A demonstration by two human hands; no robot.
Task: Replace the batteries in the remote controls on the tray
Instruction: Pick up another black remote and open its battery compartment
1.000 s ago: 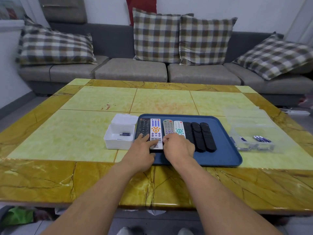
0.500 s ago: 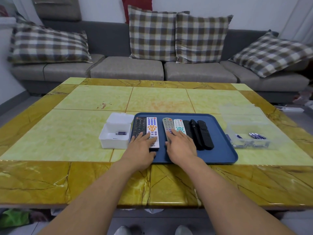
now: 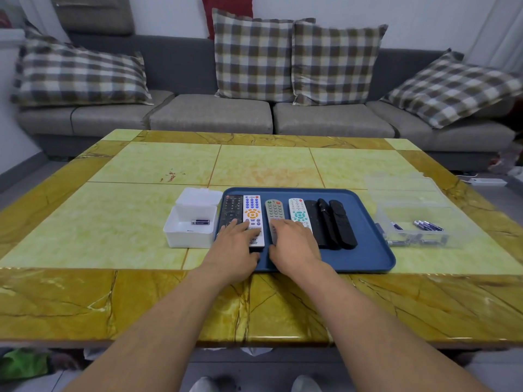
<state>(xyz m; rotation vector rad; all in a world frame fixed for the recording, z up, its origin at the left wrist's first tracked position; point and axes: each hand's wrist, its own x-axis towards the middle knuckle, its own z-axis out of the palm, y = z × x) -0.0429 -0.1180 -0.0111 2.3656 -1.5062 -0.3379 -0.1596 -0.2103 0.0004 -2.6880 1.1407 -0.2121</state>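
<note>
Your left hand [image 3: 236,244] lies flat, fingers straight, on the near ends of the black remote [image 3: 230,212] and the white remote with orange buttons [image 3: 252,215]; it grips nothing. Your right hand [image 3: 294,244] lies the same way, fingers relaxed and spread, over the near ends of the grey remote [image 3: 274,210] and the white remote with teal buttons [image 3: 297,212].

All the remotes sit in a row on the blue tray [image 3: 368,250], running front to back. Right of your right hand, three black remotes [image 3: 331,222] lie packed together, touching or nearly so. A narrow gap shows between the orange-buttoned remote and the grey one. The tray's right part, past the last black remote, is bare blue, as is a strip along its near rim between your wrists.

Just left of the tray, touching or almost touching its edge, stands a white box [image 3: 181,239] with one battery [image 3: 200,222] inside. Right of the tray, a little apart, stands a clear plastic box [image 3: 418,244] holding several batteries [image 3: 428,225].

The tray rests near the front of the yellow marble table [image 3: 141,222]; behind the tray the tabletop runs open to the grey sofa [image 3: 209,114] with its checked cushions [image 3: 252,58].
</note>
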